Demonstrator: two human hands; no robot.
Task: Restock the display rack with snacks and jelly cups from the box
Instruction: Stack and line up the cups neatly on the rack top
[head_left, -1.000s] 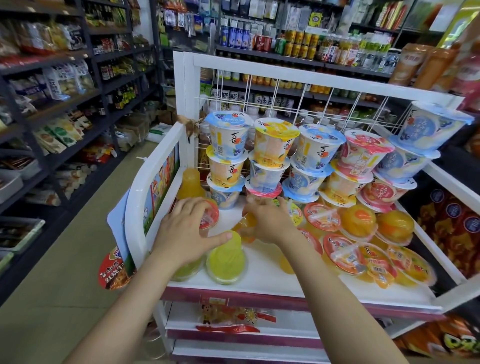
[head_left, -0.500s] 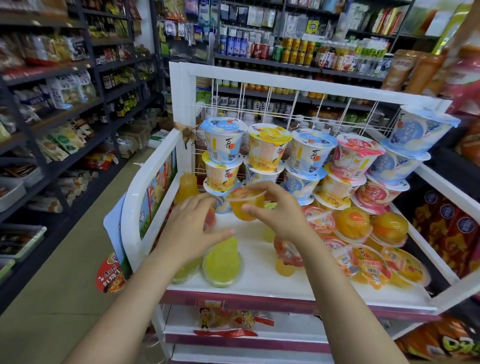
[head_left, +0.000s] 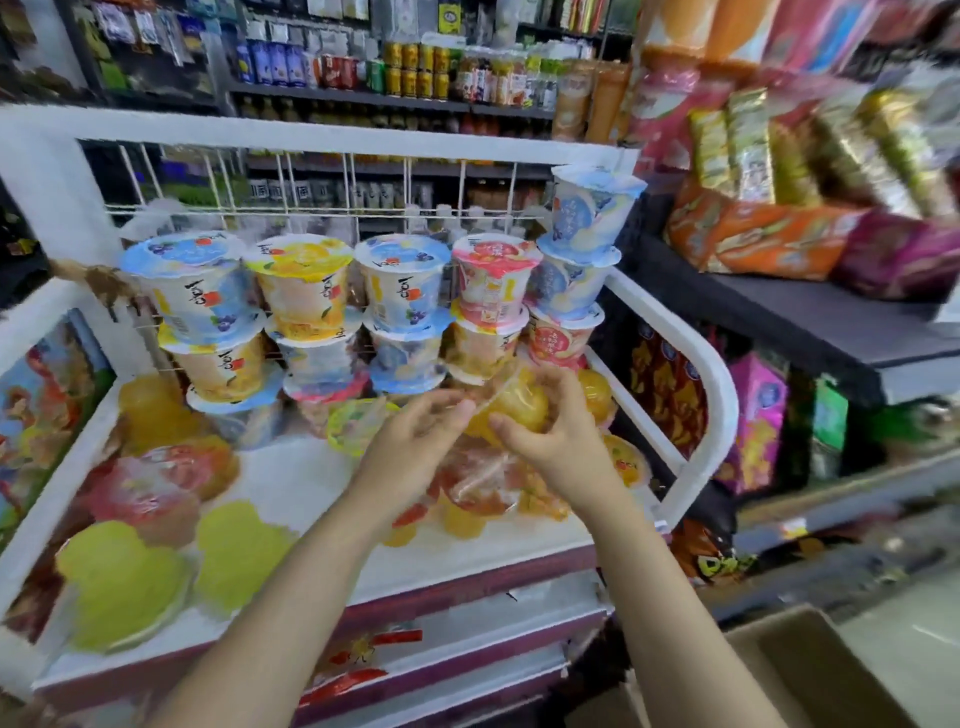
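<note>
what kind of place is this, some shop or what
Most likely a small grocery or convenience store. Dark shelves behind hold rows of canned drinks, a white wire-backed display rack carries stacked foil-lidded pudding cups, and bagged snacks crowd the right-hand shelf.

Two hands (head_left: 410, 441), two green jellies (head_left: 124, 587).

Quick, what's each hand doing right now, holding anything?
Left hand: fingers pinch the rim of the orange jelly cup.
Right hand: fingers curled round the same cup.
</note>
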